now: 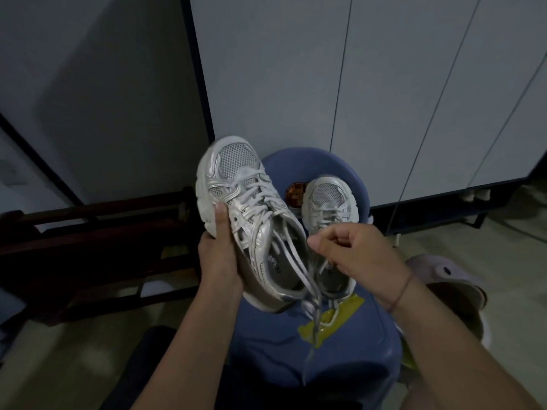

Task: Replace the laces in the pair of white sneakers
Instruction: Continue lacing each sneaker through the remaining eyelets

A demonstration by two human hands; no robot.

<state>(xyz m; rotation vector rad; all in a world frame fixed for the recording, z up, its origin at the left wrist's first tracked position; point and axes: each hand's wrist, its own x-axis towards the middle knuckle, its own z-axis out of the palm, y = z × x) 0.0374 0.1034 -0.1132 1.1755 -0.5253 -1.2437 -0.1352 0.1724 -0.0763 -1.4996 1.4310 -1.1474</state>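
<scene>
Sneaker in hand: one white sneaker (236, 184) is hanging in the air above the stool, toe pointing away from the person and tilted to the left, its opening facing up.
Left hand: the left hand (220, 253) is gripping this sneaker from the side of the sole, thumb pressing on the upper part and the other fingers curling under it.
Right hand: the right hand (355, 250) is staying just beside the heel opening, fingers curled, thumb and forefinger pinching the loose lace (297, 266).
Lace: it is still crossing through the eyelets, and its free ends are hanging down over the heel toward the stool.
Second sneaker: the other sneaker (328, 196) is standing on the blue stool (266, 335), partly hidden behind the right hand, with laces in it.
Stool: yellow tape (346, 309) is sticking on the seat, and a round brown sticker (294, 194) is showing between the two sneakers.
Around: a dark wooden rack (103, 232) is standing at the left, white cabinet doors (296, 69) behind, and a pale clog (444, 276) is lying on the floor at the right.
</scene>
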